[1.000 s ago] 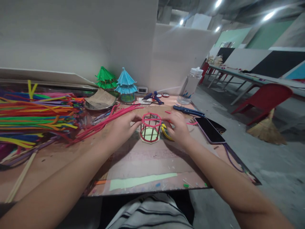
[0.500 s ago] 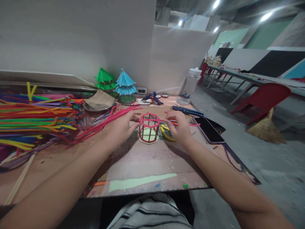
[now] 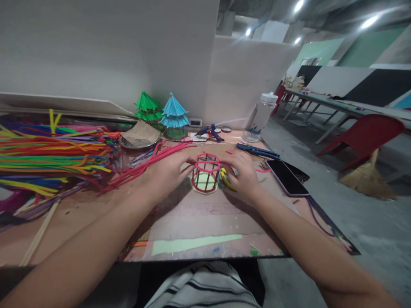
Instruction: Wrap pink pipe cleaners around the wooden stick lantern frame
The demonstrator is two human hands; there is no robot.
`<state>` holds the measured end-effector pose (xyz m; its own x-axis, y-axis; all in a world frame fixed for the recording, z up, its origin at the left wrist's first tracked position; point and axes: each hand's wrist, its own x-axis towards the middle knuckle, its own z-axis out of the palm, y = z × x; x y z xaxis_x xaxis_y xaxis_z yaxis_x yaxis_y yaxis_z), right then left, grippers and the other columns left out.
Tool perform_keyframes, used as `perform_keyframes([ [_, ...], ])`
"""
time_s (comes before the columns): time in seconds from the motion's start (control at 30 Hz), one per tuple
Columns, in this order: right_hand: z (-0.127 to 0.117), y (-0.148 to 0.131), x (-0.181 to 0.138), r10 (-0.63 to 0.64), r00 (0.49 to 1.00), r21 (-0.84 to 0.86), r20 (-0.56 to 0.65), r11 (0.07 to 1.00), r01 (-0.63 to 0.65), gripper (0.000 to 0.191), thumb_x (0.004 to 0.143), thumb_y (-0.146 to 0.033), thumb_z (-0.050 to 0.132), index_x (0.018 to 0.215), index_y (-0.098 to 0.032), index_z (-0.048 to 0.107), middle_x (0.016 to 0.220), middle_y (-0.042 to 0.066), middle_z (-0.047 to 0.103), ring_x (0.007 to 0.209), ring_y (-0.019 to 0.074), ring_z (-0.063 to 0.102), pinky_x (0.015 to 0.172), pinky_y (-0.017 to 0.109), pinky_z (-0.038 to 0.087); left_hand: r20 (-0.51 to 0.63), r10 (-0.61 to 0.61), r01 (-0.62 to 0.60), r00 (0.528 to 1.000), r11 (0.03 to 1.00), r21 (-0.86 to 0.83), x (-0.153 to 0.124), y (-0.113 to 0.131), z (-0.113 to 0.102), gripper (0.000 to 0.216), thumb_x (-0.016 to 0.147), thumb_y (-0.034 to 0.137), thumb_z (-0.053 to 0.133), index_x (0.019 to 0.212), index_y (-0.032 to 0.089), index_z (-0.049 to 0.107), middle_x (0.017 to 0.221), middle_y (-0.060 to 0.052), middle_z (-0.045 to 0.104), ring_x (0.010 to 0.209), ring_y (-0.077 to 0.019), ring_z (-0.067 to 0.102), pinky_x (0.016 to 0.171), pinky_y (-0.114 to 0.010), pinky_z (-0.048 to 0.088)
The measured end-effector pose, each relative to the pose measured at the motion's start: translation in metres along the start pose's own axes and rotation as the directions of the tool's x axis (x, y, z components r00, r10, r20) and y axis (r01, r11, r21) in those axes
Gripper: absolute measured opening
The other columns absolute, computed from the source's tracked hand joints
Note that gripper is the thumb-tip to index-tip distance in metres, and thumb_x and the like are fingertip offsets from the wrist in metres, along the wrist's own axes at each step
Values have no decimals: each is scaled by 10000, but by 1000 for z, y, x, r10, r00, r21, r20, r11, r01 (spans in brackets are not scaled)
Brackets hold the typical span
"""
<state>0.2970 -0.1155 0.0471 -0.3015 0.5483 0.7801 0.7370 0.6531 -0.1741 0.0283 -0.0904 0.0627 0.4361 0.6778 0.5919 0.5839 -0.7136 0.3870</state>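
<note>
A small cage-like frame [image 3: 208, 181] stands upright on the work surface, with dark upright sticks on a pale green base. Around its top runs a bright pink pipe cleaner [image 3: 208, 162] bent into a many-sided ring. My left hand [image 3: 173, 169] is at the ring's left side, thumb and forefinger closed on it. From the other side my right hand [image 3: 242, 173] pinches the ring's right edge; its fingertips are partly hidden. Just beside my right fingers lies a yellow-handled tool [image 3: 227, 179], partly covered by the hand.
Colourful pipe cleaners [image 3: 58, 156] fill the left side, with loose pink ones [image 3: 150, 164] nearer. Behind stand green [image 3: 147, 107] and blue [image 3: 174, 113] roofed models, a glue gun [image 3: 210, 131] and a water bottle [image 3: 260, 117]. A phone [image 3: 287, 177] and blue-handled tool [image 3: 258, 151] lie right.
My right hand has come closer to the ring's right edge, and my left fingers stay at its left side. The whole view has shifted slightly, so things sit farther right.
</note>
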Motion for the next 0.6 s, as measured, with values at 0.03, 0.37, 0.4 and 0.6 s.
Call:
perform_keyframes([
  [0.03,0,0,0,1,1000,-6,7,1000,-1,196,1025,-211,552,1084,-255,733,984,77,759,980,271,642,963,479,479,-7,4,-4,1000,1000,1,0,0,1,164,987,312,633,1031,195,740,997,-63,787,939,-235,733,831,-337,541],
  [0.37,2,1,0,-11,1000,2,6,1000,11,197,1020,-183,546,1027,-249,731,944,68,753,967,266,649,965,470,470,-3,-65,64,998,996,-57,2,-2,0,163,956,324,656,945,193,752,933,-60,795,874,-233,734,767,-321,522],
  [0.4,2,1,1,-2,1000,3,10,1000,2,193,1016,-183,551,1020,-253,730,940,66,752,963,266,649,955,467,471,0,-70,70,998,996,-59,2,-2,0,170,956,336,655,945,197,753,933,-58,795,870,-233,732,762,-321,521],
  [0.6,3,3,1,14,999,54,34,998,-16,167,1005,-174,568,1020,-235,723,914,67,745,907,254,644,862,428,486,13,-109,110,994,991,-75,3,0,-1,160,948,327,654,953,206,759,943,-55,796,885,-232,727,780,-319,530],
])
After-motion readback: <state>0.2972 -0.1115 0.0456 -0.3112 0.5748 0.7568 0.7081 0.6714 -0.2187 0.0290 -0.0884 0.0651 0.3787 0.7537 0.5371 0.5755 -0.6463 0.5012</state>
